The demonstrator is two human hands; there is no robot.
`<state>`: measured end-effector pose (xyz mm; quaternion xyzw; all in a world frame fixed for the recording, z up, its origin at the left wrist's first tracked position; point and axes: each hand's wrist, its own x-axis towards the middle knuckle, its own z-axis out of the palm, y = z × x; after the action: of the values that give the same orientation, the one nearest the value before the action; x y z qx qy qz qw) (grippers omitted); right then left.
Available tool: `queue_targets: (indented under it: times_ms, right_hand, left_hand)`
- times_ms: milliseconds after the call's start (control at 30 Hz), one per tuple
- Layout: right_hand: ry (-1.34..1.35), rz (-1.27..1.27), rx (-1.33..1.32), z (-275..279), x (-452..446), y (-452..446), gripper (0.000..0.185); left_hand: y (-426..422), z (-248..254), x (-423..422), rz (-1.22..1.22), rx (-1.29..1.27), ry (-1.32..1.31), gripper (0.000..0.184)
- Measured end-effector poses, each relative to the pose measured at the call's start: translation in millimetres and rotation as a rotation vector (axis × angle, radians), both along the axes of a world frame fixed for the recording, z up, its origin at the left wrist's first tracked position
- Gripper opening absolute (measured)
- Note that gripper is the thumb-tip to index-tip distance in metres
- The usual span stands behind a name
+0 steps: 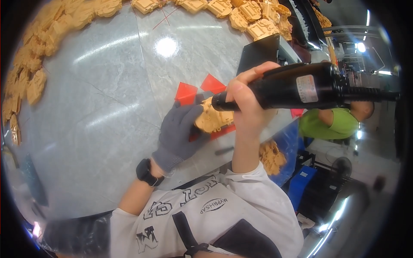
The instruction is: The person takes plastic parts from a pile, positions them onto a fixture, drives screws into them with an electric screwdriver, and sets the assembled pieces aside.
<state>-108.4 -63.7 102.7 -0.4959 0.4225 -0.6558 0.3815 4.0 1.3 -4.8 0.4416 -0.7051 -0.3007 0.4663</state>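
Yellow part (208, 121): lies near the front edge of the grey table (107, 150), btw. the two hands; a red strip (223, 132) shows just under its lower right side.
L. hand (177, 129): wears a dark grey glove (172, 144); the fingers are bent and clamped on the left side of the part.
R. hand (246, 92): bare, its fingers wrapped around the black tool (297, 86), close to the front end.
Tool pos.: held approx. level, nose over the part and covering some of it; whether the tip touches, I cannot tell. Thick cord (370, 94) leaves from the back end.
Red blocks (186, 93): 2 pcs., just beyond the part, w/ slanted sides.
Watch (148, 172): black, on the L. wrist.
Piles of parts (36, 51): many similar yellow pcs., along the left and far sides of the table.
Black box (260, 53): beyond the R. hand, partly hidden.
Lower pile (273, 157): more yellow pcs., right of the R. forearm, w/ blue sheet (289, 146) beside.
Co-worker (329, 122): green shirt, well apart, at right.
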Motion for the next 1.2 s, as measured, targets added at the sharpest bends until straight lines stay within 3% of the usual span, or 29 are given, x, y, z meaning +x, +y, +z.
queue_targets:
  times_ms: [500,567,667,833,900,933,1000,1033,1067,1133,1167,1200]
  right_hand:
    - [0.010,-0.054,0.000,-5.5,-2.7,-5.3,0.040]
    - [-0.218,0.033,0.080,2.6,-16.1,-4.8,0.043]
    - [-0.379,-0.044,-0.107,5.2,-56.0,15.3,0.043]
    - [-0.306,-0.259,-0.234,26.5,-107.1,51.3,0.041]
    - [-0.318,-0.268,-0.230,26.9,-117.8,64.3,0.040]
    - [-0.335,-0.265,-0.219,25.0,-122.0,68.6,0.039]
    - [-0.367,-0.261,-0.218,19.9,-126.8,75.9,0.037]
    - [-0.369,-0.293,-0.201,18.0,-127.0,78.0,0.036]
    - [-0.373,-0.316,-0.189,16.5,-127.2,77.7,0.036]
    - [-0.384,-0.303,-0.176,12.9,-125.7,75.4,0.035]
    - [-0.384,-0.310,-0.162,10.4,-123.2,74.0,0.034]
    - [-0.404,-0.278,-0.159,8.1,-120.5,72.7,0.034]
  left_hand:
    - [-1.8,3.6,2.4,-0.043,0.044,-0.008,0.063]
    - [-1.5,4.1,3.8,-0.058,0.011,-0.016,0.062]
    - [-8.9,10.9,-0.7,-0.026,0.012,0.009,0.061]
    - [-12.1,22.5,-23.0,0.035,0.117,-0.136,0.061]
    - [-19.7,32.1,-24.1,0.029,0.548,0.074,0.056]
    - [-19.7,37.1,-23.2,0.033,0.542,0.071,0.056]
    - [-10.7,51.0,-16.0,0.094,0.596,0.649,0.052]
    - [-10.8,72.9,-5.0,0.062,0.741,0.965,0.049]
    - [-12.3,85.4,2.8,0.032,0.704,1.156,0.050]
    - [-6.6,65.2,20.2,0.196,0.363,0.542,0.051]
    - [-4.2,66.7,31.4,0.230,0.347,0.532,0.051]
    - [-3.1,72.2,42.0,0.125,0.606,1.081,0.050]
